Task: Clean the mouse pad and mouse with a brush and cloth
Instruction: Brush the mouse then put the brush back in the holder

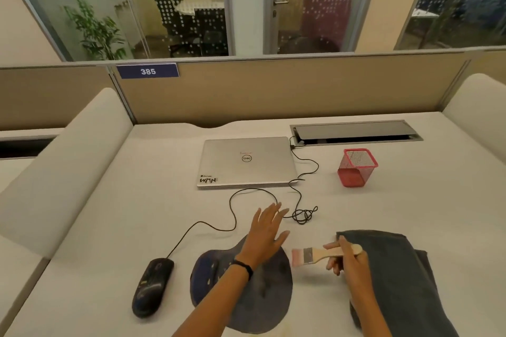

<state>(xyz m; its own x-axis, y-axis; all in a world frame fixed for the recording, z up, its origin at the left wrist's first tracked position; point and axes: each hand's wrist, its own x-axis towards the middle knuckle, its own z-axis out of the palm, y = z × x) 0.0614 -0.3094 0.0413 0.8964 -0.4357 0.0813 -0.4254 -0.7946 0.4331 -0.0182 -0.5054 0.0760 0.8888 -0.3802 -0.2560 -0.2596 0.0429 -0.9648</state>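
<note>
At the near edge of the white desk (410, 200), the dark, rounded fabric mouse pad (260, 290) lies flat between the black corded mouse (153, 288) on its left and the folded dark grey cloth (391, 276) on its right. The right hand (345, 258) is clasped round the pale wooden handle of the flat paintbrush (323, 254). The brush's long axis runs left to right, with the pinkish bristles pointing left and their tips just beside the pad's right edge, apparently a little above the desk. The left hand (267, 235) has nothing in it; its fingers are spread, palm down, over the far part of the pad, though whether it presses the pad or only hovers I cannot tell. The pad therefore lies directly left of the bristles, so the brushing hand is well placed. A short sweep leftward would likely bring the bristles onto the pad. The mouse sits just beyond the pad's left side, untouched, its cable trailing away toward the closed silver laptop (246, 161).
</note>
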